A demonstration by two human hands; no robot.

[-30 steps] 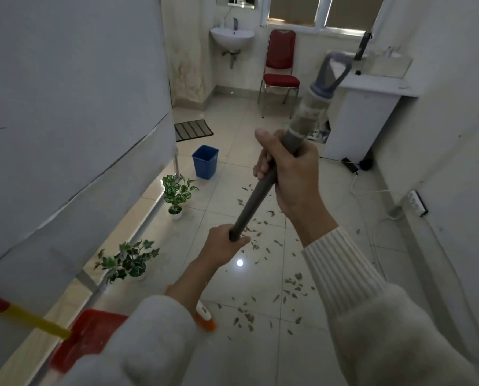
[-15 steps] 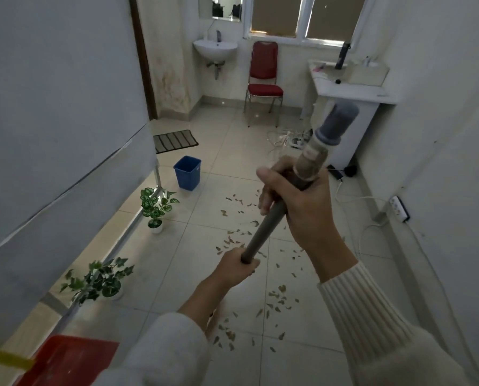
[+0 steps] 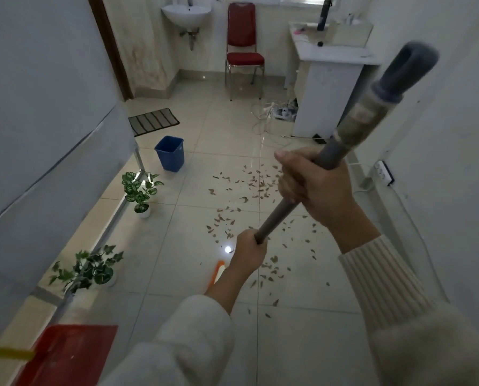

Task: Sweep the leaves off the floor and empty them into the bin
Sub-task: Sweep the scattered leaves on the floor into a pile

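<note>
tiled floor (image 3: 177,260), scattered dry leaves (image 3: 249,190), both hands gripping grey broom handle (image 3: 277,215)

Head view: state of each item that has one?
Left hand: shut on broom handle, low.
Right hand: shut on broom handle, higher.
Leaves: scattered on the floor, unswept.
Blue bin: upright, open-topped.
Red dustpan: on the floor, not held.
Red chair: upright, unoccupied.
</note>
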